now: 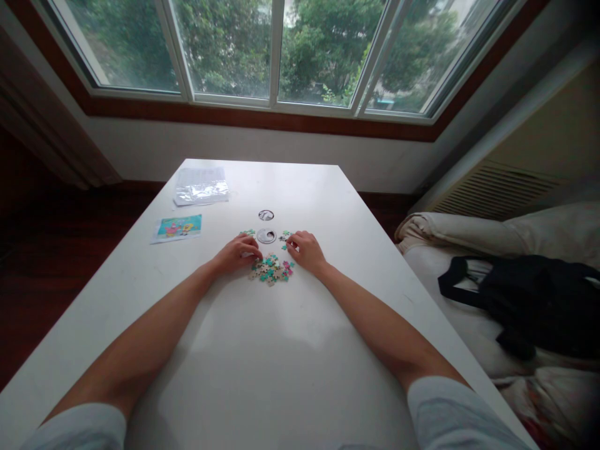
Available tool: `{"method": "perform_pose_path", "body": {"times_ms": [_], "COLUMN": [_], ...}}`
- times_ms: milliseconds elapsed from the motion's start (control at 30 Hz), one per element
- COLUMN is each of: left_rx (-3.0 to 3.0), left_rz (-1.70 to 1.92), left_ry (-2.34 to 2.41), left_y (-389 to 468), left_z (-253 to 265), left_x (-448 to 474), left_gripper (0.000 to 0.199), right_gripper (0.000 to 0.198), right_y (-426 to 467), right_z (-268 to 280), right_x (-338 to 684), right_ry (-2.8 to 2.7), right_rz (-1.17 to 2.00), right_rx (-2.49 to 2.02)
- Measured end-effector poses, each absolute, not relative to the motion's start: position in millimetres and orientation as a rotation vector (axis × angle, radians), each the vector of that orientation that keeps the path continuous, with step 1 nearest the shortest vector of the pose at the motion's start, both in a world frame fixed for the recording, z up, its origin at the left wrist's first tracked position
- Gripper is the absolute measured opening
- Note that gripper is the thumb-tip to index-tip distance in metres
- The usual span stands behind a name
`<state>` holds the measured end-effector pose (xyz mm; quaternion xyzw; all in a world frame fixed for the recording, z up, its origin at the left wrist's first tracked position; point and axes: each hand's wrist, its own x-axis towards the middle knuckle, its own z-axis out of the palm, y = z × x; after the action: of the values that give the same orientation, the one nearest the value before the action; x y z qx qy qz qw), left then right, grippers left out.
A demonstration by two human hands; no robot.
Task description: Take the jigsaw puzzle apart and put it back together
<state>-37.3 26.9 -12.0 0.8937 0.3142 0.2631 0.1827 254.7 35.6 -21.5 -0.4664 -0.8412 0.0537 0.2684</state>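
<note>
Left hand (238, 253) and right hand (304, 248) curl beside knobbed multicoloured jigsaw pieces (270, 270) on a glossy white tabletop (281, 356), each grip unclear.

Trees (323, 44) show through the window (274, 69), a curtain (54, 119) hangs at left, a black bundle (544, 306) lies on pale cloth (464, 231)

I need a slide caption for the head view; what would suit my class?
Left hand and right hand beside piled jigsaw pieces on a white table, cartoon picture leftward.
</note>
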Motion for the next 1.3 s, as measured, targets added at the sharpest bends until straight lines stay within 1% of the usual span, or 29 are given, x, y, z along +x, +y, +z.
{"method": "perform_pose_path", "body": {"times_ms": [133,500,633,900,1100,1300], "left_rx": [2.519,2.494,2.494,2.512,2.480,2.463], "left_rz": [0.754,0.804,0.793,0.782,0.806,0.876], "left_ry": [0.942,1.257,1.274,1.167,1.165,1.322], "left_y": [23.8,27.7,27.8,26.2,27.9,28.7], "left_z": [-8.6,-15.9,-17.0,-13.6,-15.7,-16.8], "left_x": [-36.5,-38.1,-37.2,-36.0,-36.1,-36.8], "left_gripper": [0.017,0.012,0.017,0.011,0.010,0.013], "right_gripper": [0.013,0.014,0.016,0.024,0.024,0.020], "right_y": [37.2,40.2,39.3,32.8,32.4,32.5], "right_z": [-25.4,-30.2,-28.9,-21.0,-22.9,-23.3], "right_x": [254.8,256.0,256.6,252.2,251.1,252.4], "right_ry": [-2.315,-2.266,-2.265,-2.434,-2.472,-2.458], "right_rz": [0.195,0.162,0.207,0.261,0.216,0.184], "right_rx": [-1.186,-1.166,-1.068,-0.752,-0.791,-0.870]}}
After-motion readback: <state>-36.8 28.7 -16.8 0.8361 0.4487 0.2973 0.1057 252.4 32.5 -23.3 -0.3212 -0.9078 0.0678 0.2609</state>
